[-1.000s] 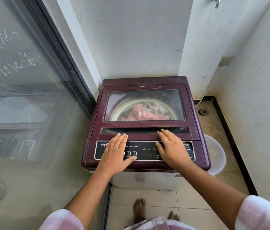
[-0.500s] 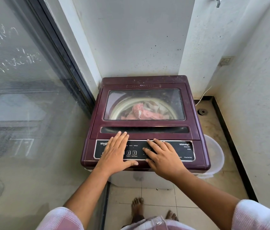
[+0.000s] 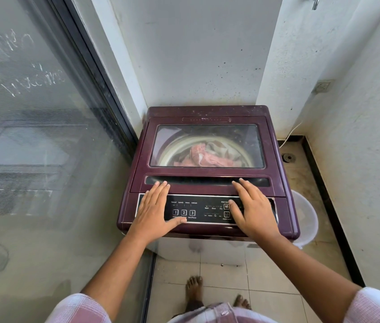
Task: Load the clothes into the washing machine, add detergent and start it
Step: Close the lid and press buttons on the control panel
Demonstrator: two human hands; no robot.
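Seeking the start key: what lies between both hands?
Head view: the control panel with buttons 1, 2, 3 lies between left hand and right hand.

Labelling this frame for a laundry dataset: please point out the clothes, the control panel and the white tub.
clothes (image 3: pixel 204 157), head view: on the pink fabric in the pile's middle.
control panel (image 3: pixel 198 209), head view: on the bare black face near its middle.
white tub (image 3: pixel 307 227), head view: on its pale wall.

Pink clothes lie in the maroon top-loading washing machine, under its glass lid. A white plastic tub stands right of it.
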